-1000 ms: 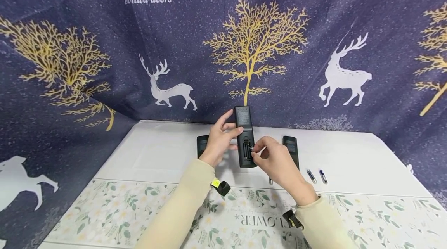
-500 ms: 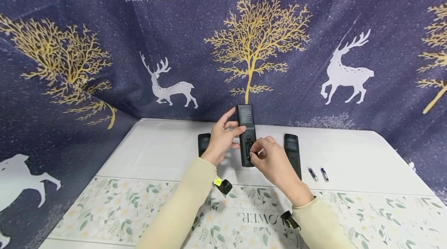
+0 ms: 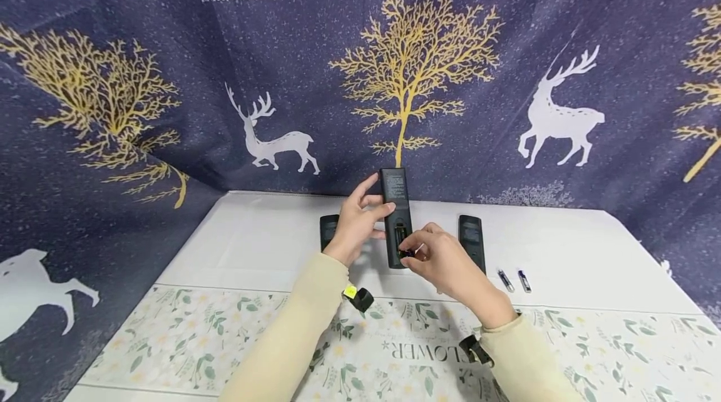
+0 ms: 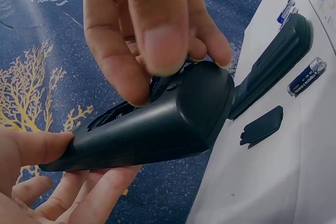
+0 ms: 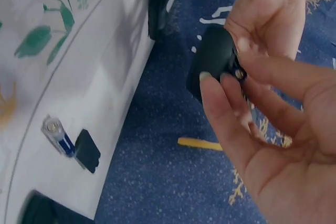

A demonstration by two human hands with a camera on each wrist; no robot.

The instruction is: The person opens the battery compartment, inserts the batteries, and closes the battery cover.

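Observation:
A black remote control (image 3: 394, 188) is held up off the table, its back towards me and its battery compartment uncovered. My left hand (image 3: 356, 221) grips it from the left, thumb across the back and fingers behind. At the lower end of the compartment, my right hand (image 3: 442, 257) pinches a small battery (image 5: 240, 74) between thumb and fingers. Only the battery's end shows in the right wrist view; the fingers hide the rest. In the left wrist view the right fingertips reach down into the compartment of the remote (image 4: 157, 124).
Two more black remotes lie on the white table (image 3: 270, 233), one at left (image 3: 328, 226) and one at right (image 3: 472, 242). Two batteries (image 3: 515, 280) lie farther right. A loose battery (image 4: 307, 76) and a battery cover (image 4: 262, 126) lie near the held remote. Behind hangs a blue cloth (image 3: 349, 32).
My right hand's fingertips have slid down to the lower end of the compartment, and the battery there has tilted. My left hand keeps its grip on the remote, nearly still.

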